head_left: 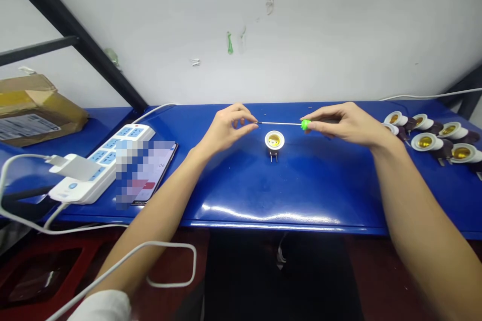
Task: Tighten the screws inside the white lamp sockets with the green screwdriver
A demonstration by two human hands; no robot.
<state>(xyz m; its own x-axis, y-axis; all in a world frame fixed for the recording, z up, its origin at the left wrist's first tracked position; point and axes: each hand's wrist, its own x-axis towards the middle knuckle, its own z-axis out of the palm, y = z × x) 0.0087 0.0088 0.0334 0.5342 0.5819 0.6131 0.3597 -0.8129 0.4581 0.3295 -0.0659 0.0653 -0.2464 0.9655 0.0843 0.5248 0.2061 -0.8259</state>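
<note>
Screwdriver (281, 123) with green handle, held crosswise over blue surface (286, 188), in front of wall (320, 35).
Left hand (228, 129): thumb and fingers pinched on shaft's dark tip, too small to tell its type. Right hand (348, 123): fingers closed around handle. Plug-in bulb socket (274, 140) near shaft, prongs toward person; more sockets (425, 142) at right.

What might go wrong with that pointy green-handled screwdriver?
The left hand pinches the tip end of the screwdriver, so a slip might poke a finger. The lamp socket sits close by, so a bump might tip it. The looped white cable crosses by the left forearm and might snag.
</note>
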